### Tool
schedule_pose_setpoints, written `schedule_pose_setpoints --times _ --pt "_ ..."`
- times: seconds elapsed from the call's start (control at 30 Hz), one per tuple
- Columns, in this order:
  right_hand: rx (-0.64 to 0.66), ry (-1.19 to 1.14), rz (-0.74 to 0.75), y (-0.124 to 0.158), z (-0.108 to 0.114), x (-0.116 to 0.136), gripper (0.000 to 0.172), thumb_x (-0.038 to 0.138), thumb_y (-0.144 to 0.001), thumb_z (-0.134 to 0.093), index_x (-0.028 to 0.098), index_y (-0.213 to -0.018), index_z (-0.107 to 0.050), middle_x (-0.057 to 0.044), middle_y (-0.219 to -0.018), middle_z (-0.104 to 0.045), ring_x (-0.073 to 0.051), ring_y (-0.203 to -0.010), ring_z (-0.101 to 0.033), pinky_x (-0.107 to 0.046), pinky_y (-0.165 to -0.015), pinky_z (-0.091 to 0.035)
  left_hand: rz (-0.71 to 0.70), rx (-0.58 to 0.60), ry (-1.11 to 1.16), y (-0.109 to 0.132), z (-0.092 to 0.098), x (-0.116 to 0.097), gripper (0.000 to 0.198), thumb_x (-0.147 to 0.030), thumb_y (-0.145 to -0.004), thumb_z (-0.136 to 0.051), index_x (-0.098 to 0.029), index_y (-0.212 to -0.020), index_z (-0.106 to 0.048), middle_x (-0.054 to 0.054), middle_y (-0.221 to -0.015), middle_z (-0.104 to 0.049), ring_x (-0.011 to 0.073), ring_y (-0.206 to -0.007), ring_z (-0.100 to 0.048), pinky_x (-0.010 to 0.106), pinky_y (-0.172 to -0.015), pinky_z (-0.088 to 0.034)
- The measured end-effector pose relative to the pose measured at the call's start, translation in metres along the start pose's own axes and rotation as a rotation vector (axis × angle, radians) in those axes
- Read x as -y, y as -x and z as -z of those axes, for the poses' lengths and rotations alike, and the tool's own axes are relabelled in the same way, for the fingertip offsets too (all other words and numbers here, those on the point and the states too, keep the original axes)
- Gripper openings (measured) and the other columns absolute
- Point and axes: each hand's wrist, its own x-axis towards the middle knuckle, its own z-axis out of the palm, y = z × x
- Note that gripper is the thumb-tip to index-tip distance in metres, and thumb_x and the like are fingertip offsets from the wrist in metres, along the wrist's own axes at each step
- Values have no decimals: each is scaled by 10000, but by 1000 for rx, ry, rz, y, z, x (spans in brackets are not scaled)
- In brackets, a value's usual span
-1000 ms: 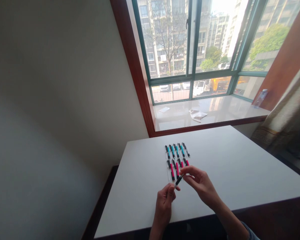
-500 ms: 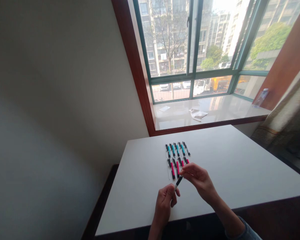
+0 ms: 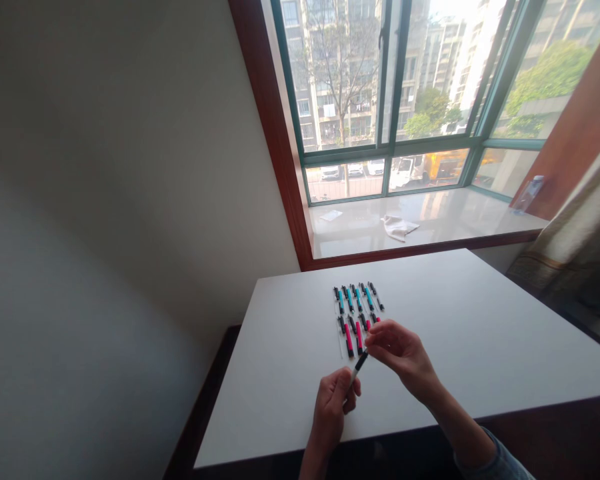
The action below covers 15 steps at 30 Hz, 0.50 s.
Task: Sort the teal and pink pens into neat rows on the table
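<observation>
My left hand point(image 3: 331, 403) is closed round the pale barrel of a pen point(image 3: 361, 361), which slants up to the right and has a black grip section. At the pen's upper end, the fingertips of my right hand point(image 3: 397, 353) are pinched together on its tip. Just beyond my hands lie pink pen barrels point(image 3: 349, 340) with black ends, side by side with short black pen parts point(image 3: 343, 325) and a thin clear refill point(image 3: 341, 347). Farther back is a row of turquoise pen barrels point(image 3: 350, 300) with more black parts. My right hand covers some of the pink row.
The pens lie on a white table point(image 3: 270, 373). Behind it, a windowsill point(image 3: 350, 243) holds a crumpled white cloth point(image 3: 400, 228), a flat white paper point(image 3: 331, 215) and a clear bottle point(image 3: 529, 193). A plain wall point(image 3: 155, 200) is at left and a curtain point(image 3: 565, 233) at right.
The view has shifted slightly. Both hands stay at the pen, and the fingers of my right hand have moved a little at its tip.
</observation>
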Motion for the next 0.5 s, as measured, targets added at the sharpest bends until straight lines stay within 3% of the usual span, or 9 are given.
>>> schedule_pose_setpoints --times 0.23,0.4,0.5 --pt "48 50 -31 -8 -3 -2 301 333 -810 -823 218 -1053 -688 -57 -990 -717 -202 -922 -681 -332 -831 -583 38 -58 36 -3 2 3 624 -715 -858 -580 -128 -648 -584 -19 -545 -427 76 -494 -311 233 -488 -187" --pt "39 215 -46 -11 -7 -2 280 422 -816 -798 174 -786 -670 -18 -777 -638 -160 -743 -600 -266 -669 -534 -18 -79 -10 -2 3 7 580 -657 -925 -533 -136 -673 -573 -32 -570 -385 86 -530 -290 246 -515 -204" --pt "30 285 -37 -11 -9 1 304 450 -845 -762 169 -770 -671 -16 -741 -638 -149 -692 -574 -252 -619 -499 -23 -71 -48 -1 3 7 576 -652 -938 -514 -141 -676 -569 -32 -577 -379 91 -538 -292 253 -523 -206"
